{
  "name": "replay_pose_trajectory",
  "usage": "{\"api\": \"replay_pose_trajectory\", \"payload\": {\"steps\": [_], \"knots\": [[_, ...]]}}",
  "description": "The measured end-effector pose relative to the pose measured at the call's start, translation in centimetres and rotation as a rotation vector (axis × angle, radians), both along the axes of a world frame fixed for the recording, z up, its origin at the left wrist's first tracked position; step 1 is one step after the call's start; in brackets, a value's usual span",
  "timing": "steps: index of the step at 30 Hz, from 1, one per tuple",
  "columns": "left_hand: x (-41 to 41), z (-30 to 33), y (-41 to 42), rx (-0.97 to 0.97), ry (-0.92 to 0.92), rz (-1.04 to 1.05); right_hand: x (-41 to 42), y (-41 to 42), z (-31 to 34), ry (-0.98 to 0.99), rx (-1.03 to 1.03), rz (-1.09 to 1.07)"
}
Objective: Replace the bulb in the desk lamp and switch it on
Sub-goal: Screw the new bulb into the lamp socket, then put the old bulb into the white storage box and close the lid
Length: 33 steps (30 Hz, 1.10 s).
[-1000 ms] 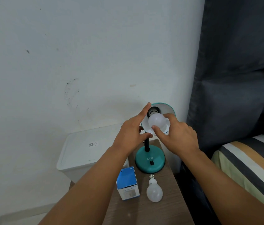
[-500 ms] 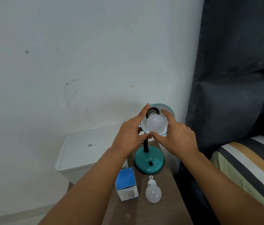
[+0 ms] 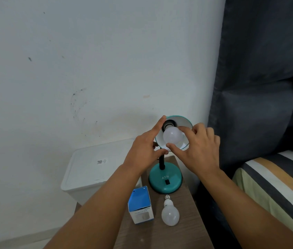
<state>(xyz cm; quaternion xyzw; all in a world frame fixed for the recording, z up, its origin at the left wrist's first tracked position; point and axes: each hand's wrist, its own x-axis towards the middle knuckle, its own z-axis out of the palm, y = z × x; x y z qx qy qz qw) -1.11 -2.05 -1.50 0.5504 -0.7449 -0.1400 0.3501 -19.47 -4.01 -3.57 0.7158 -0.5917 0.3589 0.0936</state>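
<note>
A teal desk lamp stands on a small wooden table (image 3: 178,236); its round base (image 3: 165,180) carries a black switch. In the lamp's shade (image 3: 183,121) sits a white bulb (image 3: 172,135), unlit, at the black socket. My right hand (image 3: 198,151) grips this bulb, thumb below and fingers above it. My left hand (image 3: 146,150) holds the shade's left rim, index finger along the edge and thumb under it. A second white bulb (image 3: 170,213) lies loose on the table in front of the base, screw cap pointing to the lamp.
A blue and white bulb box (image 3: 140,207) stands left of the loose bulb. A white lidded bin (image 3: 95,169) sits left of the table against the wall. A dark padded headboard (image 3: 261,87) and a striped bed (image 3: 277,182) are close on the right.
My right hand has turned round the bulb: the fingers now sit higher over its top and the thumb has shifted under it. My left hand has stayed on the shade.
</note>
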Motion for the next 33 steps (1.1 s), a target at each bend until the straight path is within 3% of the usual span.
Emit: {"api": "replay_pose_trajectory", "payload": {"steps": [19,26,33], "knots": [[-0.3,0.6,1.3,0.019,-0.06,0.05,-0.1,2.4,0.1,-0.147,0.115,0.078],[2.1,1.2,6.6,0.02,0.009,0.143,0.0,8.2,-0.3,-0.319,0.015,0.276],[9.2,-2.0,12.7,0.066,0.029,0.352,3.2,11.0,-3.1,-0.281,0.276,0.47]]}}
